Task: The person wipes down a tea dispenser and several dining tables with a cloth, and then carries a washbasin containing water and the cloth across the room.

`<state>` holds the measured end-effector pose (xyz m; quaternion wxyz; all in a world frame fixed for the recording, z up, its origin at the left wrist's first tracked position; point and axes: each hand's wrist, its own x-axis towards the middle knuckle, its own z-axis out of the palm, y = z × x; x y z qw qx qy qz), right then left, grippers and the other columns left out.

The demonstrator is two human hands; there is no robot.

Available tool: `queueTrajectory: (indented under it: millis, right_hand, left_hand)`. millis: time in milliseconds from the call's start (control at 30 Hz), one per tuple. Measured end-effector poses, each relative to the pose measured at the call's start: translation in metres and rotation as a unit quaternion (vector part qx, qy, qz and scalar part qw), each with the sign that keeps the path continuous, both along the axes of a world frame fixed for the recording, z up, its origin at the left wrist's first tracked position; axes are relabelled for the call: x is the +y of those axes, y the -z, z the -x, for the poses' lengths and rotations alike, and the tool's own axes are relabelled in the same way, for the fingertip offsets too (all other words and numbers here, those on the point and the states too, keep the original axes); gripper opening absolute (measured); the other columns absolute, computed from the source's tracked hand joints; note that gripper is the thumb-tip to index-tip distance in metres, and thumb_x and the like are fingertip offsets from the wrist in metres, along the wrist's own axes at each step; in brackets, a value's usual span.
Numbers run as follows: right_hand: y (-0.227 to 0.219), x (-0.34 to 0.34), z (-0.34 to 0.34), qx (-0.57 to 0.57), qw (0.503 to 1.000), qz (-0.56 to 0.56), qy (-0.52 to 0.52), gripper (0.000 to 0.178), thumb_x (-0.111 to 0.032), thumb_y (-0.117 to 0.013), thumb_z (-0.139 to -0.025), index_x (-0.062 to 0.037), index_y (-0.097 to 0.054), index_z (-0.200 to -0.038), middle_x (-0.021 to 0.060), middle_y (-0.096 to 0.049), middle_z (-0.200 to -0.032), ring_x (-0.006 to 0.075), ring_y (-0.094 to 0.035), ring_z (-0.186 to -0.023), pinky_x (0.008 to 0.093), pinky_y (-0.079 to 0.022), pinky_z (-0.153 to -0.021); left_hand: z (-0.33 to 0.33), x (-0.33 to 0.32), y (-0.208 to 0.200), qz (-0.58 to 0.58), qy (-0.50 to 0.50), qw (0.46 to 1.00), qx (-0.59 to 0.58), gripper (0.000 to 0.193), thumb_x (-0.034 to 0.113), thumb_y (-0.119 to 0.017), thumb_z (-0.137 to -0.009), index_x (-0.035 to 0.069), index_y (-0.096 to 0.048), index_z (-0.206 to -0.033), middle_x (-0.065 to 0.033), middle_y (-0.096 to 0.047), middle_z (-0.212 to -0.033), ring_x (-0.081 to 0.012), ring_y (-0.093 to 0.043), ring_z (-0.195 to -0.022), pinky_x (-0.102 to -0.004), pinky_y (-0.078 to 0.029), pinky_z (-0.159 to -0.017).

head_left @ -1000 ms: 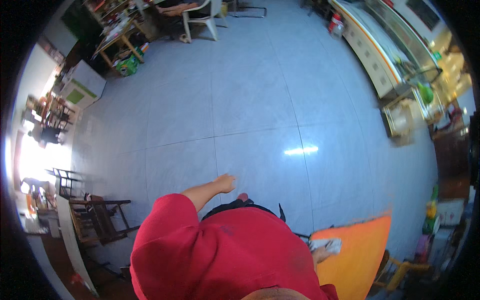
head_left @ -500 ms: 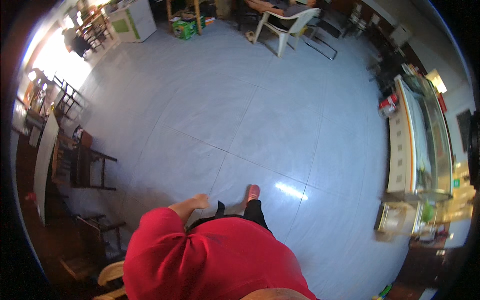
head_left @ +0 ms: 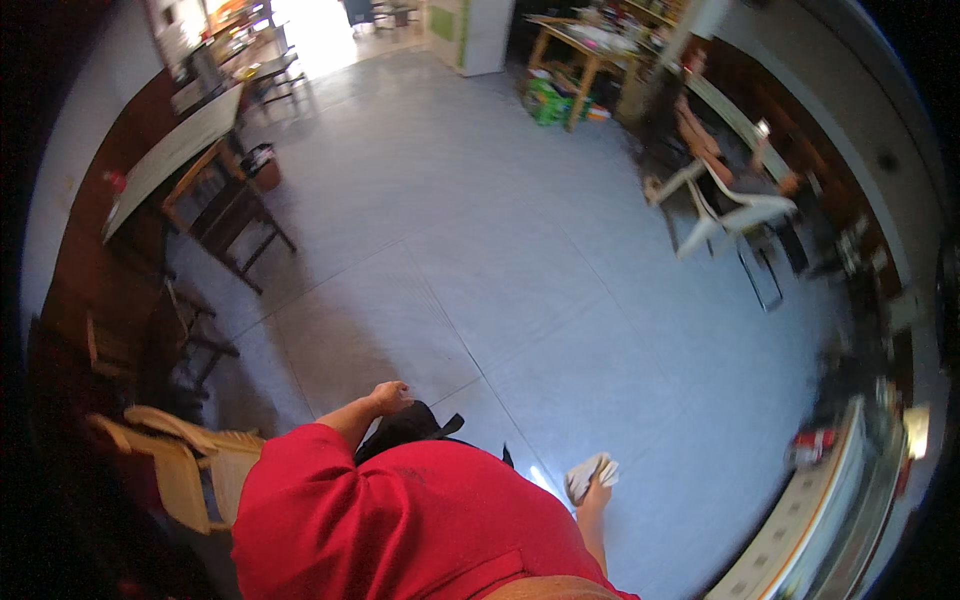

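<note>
Head view: right hand (head_left: 597, 492) pinches a white cloth (head_left: 587, 473) bunched just above it.

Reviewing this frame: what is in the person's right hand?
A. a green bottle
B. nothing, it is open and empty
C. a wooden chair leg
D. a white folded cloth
D. The right hand is closed around a white folded cloth held low over the grey tiled floor, while the left hand is a loose fist with nothing visible in it.
</note>
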<state>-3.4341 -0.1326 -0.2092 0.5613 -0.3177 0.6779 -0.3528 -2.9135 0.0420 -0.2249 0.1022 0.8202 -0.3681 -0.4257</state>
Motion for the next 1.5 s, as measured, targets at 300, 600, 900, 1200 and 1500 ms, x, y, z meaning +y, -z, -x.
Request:
queueTrajectory:
  millis: [300, 600, 900, 1200, 1500]
  right_hand:
    - [-0.006, -0.176, -0.207, 0.162, 0.950, -0.018, -0.264, 0.049, -0.022, -0.059, -0.088, -0.0018, -0.045, -0.131, 0.0101, -0.056, -0.119, 0.0229, -0.055, -0.107, 0.0381, -0.044, -0.091]
    - [-0.026, -0.271, -0.458, 0.387, 0.812, -0.019, -0.438, 0.047, -0.028, -0.051, -0.090, -0.0056, -0.045, -0.131, 0.0125, -0.057, -0.113, 0.0269, -0.056, -0.104, 0.0418, -0.044, -0.088]
    - [-0.016, -0.379, -0.648, 0.447, 0.735, 0.002, -0.510, 0.047, -0.035, -0.043, -0.092, -0.0094, -0.045, -0.132, 0.0149, -0.059, -0.107, 0.0310, -0.057, -0.101, 0.0456, -0.044, -0.084]
    - [0.027, -0.523, -0.815, 0.467, 0.618, 0.143, -0.616, 0.048, -0.041, -0.035, -0.095, -0.0133, -0.045, -0.133, 0.0174, -0.061, -0.101, 0.0350, -0.057, -0.098, 0.0494, -0.044, -0.081]
    - [-0.077, -0.600, -1.278, 0.322, 0.569, 0.360, -0.665, 0.054, -0.051, -0.038, -0.091, -0.0058, -0.065, -0.098, 0.0251, -0.064, -0.097, 0.0448, -0.059, -0.094, 0.0503, -0.045, -0.081]
  left_hand:
    - [-0.072, 0.074, 0.022, -0.120, -0.245, 0.961, 0.045, 0.062, 0.043, -0.066, -0.071, 0.004, -0.060, -0.119, -0.0193, -0.060, -0.119, -0.0317, -0.056, -0.113, -0.0374, -0.044, -0.097]
    - [-0.254, 0.036, 0.042, -0.114, -0.399, 0.908, 0.055, 0.063, 0.044, -0.061, -0.073, 0.007, -0.057, -0.124, -0.0171, -0.056, -0.125, -0.0296, -0.053, -0.117, -0.0366, -0.042, -0.099]
    - [-0.453, -0.167, 0.038, 0.048, -0.324, 0.945, 0.018, 0.057, 0.038, -0.063, -0.077, 0.006, -0.055, -0.124, -0.0173, -0.059, -0.120, -0.0319, -0.055, -0.113, -0.0392, -0.044, -0.096]
    - [-0.626, -0.194, 0.014, -0.051, -0.435, 0.899, -0.008, 0.060, 0.041, -0.066, -0.073, 0.007, -0.057, -0.122, -0.0170, -0.060, -0.120, -0.0306, -0.057, -0.110, -0.0382, -0.045, -0.095]
    - [-0.677, -0.191, 0.031, -0.065, -0.598, 0.795, 0.079, 0.064, 0.044, -0.069, -0.073, 0.006, -0.056, -0.124, -0.0170, -0.061, -0.118, -0.0300, -0.059, -0.109, -0.0384, -0.046, -0.093]
